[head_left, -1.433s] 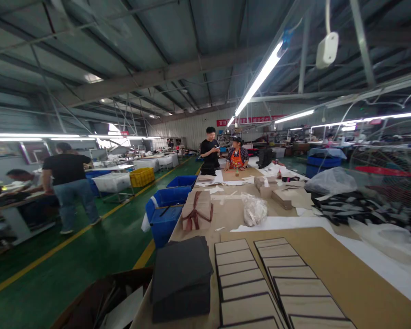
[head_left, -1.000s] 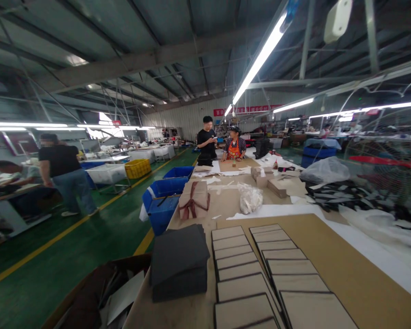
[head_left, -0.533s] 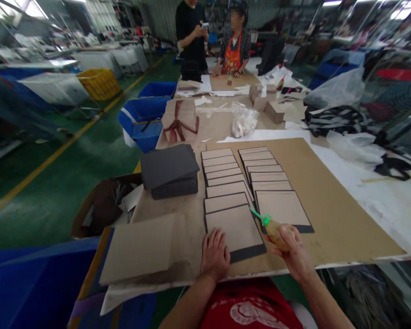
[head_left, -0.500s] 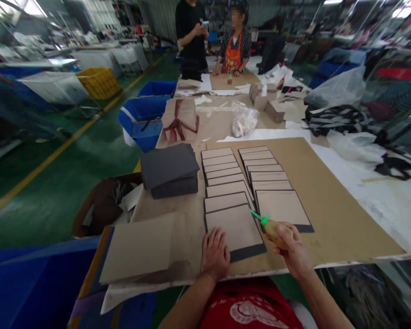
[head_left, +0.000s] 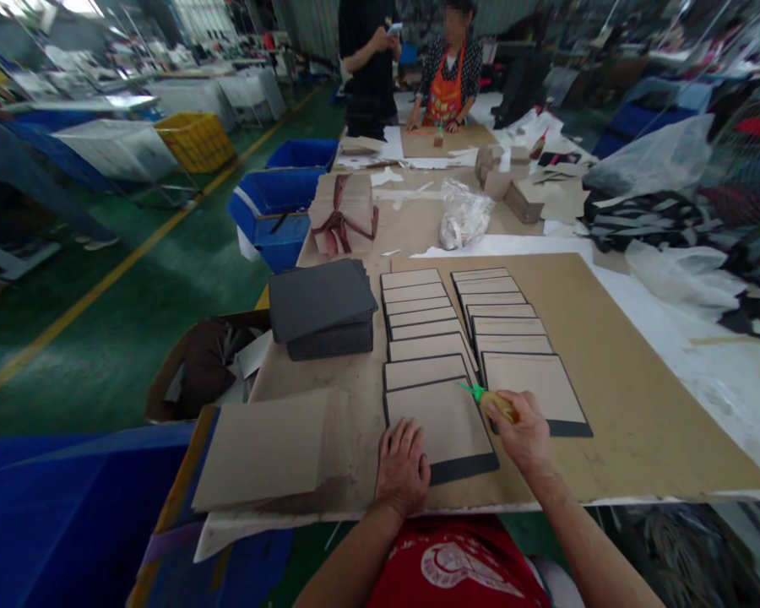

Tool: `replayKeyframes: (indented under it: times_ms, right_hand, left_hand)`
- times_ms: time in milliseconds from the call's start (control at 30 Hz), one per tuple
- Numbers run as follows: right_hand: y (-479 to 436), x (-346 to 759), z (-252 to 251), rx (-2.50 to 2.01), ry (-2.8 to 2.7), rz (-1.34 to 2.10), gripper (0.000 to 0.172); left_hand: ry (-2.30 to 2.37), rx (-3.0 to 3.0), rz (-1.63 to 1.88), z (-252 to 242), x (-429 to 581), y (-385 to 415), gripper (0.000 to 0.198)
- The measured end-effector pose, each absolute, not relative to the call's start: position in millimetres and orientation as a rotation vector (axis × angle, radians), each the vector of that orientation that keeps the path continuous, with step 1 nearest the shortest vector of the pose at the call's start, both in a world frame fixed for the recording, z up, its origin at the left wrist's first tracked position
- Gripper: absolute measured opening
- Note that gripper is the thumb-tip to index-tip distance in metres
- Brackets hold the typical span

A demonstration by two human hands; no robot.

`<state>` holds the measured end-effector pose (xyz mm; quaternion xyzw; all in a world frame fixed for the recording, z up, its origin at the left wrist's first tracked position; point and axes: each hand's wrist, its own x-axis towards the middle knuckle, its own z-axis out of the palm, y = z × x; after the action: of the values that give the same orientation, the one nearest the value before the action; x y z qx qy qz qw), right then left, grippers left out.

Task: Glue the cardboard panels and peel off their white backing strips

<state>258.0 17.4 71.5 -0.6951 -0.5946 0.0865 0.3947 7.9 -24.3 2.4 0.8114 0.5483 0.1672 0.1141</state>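
Observation:
My left hand (head_left: 404,464) lies flat, fingers out, on the lower left of the nearest beige panel (head_left: 440,418), which has a dark border. In my right hand (head_left: 523,431) is a glue bottle (head_left: 499,407) with a green nozzle (head_left: 474,390). Its tip points left, over the upper right part of that panel; whether it touches cannot be made out. More dark-edged panels overlap in a column behind this one. A second overlapping column ends in a front panel (head_left: 525,384) just beyond my right hand.
Left of the columns are a stack of dark boards (head_left: 323,304) and a beige board stack (head_left: 266,452). Behind stand a tied bundle (head_left: 342,215) and a plastic bag (head_left: 465,215). Two people are at the table's far end. Blue bins (head_left: 272,215) line the left side.
My right hand has tipped the glue bottle flatter, its nozzle staying near the panel's upper right. My left hand stays on the panel. The whole view has shifted slightly.

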Motion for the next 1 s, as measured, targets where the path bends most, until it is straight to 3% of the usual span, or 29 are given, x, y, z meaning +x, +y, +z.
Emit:
replayKeyframes:
  times_ms: [1000]
  right_hand:
    - [9, 236, 58, -1.743, -1.874, 0.012, 0.023]
  left_hand:
    - [1.604, 2.378, 0.473, 1, 9, -27, 0.055]
